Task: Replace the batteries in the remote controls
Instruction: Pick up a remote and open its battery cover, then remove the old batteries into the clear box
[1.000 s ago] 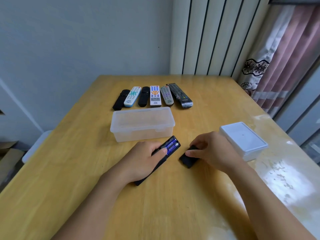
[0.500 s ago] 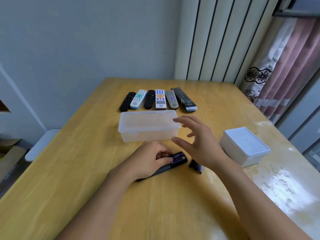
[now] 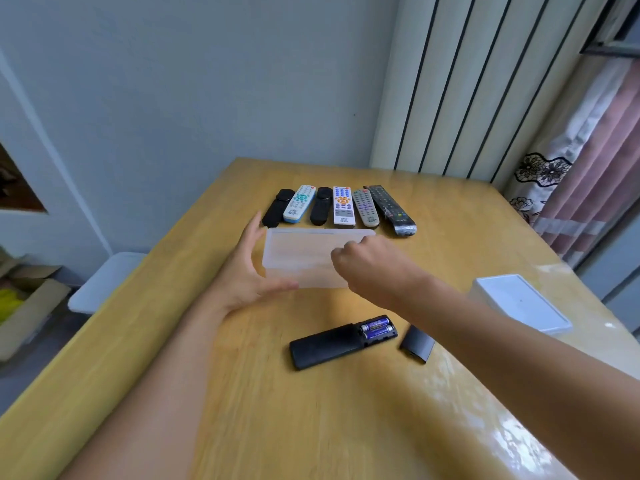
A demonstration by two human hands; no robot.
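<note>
A black remote point(image 3: 325, 344) lies face down on the wooden table point(image 3: 298, 420), its battery bay open with two blue batteries point(image 3: 377, 329) inside. Its loose cover point(image 3: 417, 344) lies just to the right. Behind them stands a translucent lidded box point(image 3: 304, 254). My left hand point(image 3: 246, 271) clasps the box's left end, thumb along the front and fingers up the side. My right hand point(image 3: 367, 268) rests on the right part of the lid with its fingers curled. Several more remotes point(image 3: 343, 206) lie in a row behind the box.
A white lidded box point(image 3: 519, 303) sits near the table's right edge. A wall and a ribbed panel stand behind the table, curtains at the right. A white stool point(image 3: 104, 282) and a cardboard box point(image 3: 20, 306) are on the floor at the left.
Both hands left the black remote and its cover and moved forward to the translucent box. The remote now lies free on the table.
</note>
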